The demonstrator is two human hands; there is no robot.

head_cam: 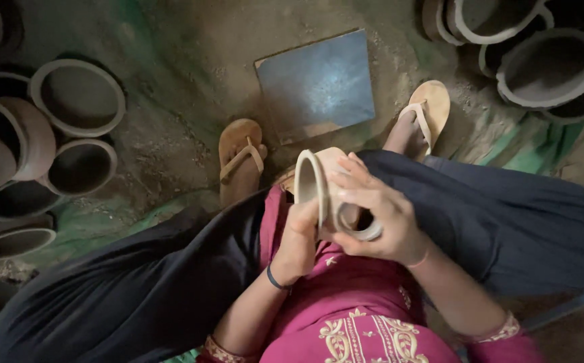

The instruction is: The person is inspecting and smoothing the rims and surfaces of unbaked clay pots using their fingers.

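Note:
A small unfired clay pot (313, 180) lies on its side in my lap, between my knees. My left hand (298, 236) grips it from below, fingers curled against its rim. My right hand (372, 212) wraps over the top and right side of the pot, and under its fingers shows a pale ring-shaped piece (366, 232) that it presses against the clay. What that piece is I cannot tell. I sit with dark trousers and a magenta embroidered top.
Several clay pots (76, 99) are stacked on the earthen floor at the left, and more clay pots (549, 66) stand at the upper right. A square blue-grey tile (317, 84) lies ahead between my sandalled feet (240, 158).

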